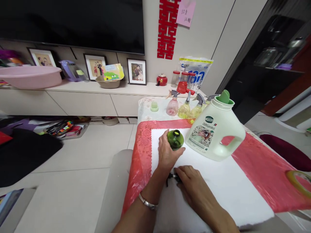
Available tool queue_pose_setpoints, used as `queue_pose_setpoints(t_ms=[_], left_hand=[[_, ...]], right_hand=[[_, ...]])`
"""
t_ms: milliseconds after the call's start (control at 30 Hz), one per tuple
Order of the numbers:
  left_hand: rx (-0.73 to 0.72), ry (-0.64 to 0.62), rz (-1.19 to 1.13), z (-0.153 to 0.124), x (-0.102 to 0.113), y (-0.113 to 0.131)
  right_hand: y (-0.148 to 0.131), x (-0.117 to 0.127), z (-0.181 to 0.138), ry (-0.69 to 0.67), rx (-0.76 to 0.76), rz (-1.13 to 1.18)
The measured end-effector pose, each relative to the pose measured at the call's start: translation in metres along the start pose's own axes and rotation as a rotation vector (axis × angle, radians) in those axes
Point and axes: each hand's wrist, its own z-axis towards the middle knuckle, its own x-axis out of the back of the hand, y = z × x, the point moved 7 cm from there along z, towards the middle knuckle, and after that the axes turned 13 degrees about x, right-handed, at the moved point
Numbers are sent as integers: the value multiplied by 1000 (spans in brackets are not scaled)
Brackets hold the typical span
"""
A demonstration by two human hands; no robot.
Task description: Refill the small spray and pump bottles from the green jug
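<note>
My left hand [167,154] is wrapped round a small green bottle [175,139] that stands on the white cloth [218,191], its neck uncapped. My right hand [191,181] lies just below it, fingers curled on a small black spray head [173,177] that rests on the cloth. A large pale green detergent jug [215,131] with a handle and an open green cap stands right of the bottle, almost touching it.
Several small spray bottles [186,108] and a green lid [154,106] stand at the table's far end. A red tablecloth [262,171] lies under the white cloth, with a tape roll [300,181] on the right. A cabinet with photo frames, a pink basin [29,77] and jars runs behind.
</note>
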Motion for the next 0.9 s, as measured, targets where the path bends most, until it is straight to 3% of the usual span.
queue_pose_setpoints(t_ms=[200,300,367,533,633,767,900], left_hand=[[-9,-9,-56,1,0,0],[13,-5,-83,3,1,-2],[31,1,-93,3,2,-2],[83,-8,-90,-1,1,0],[94,-55,-107,-7,-1,5],[78,-182,-111,-16,-10,10],[93,-387,-118,-25,-24,10]], right_hand=[[-1,8,6,-140,-61,81],[1,24,3,-168,-38,128],[7,43,-1,-118,1,144],[29,118,-23,255,129,110],[46,153,-42,582,42,233],[68,158,-66,1047,-225,626],[70,154,-76,1350,-271,732]])
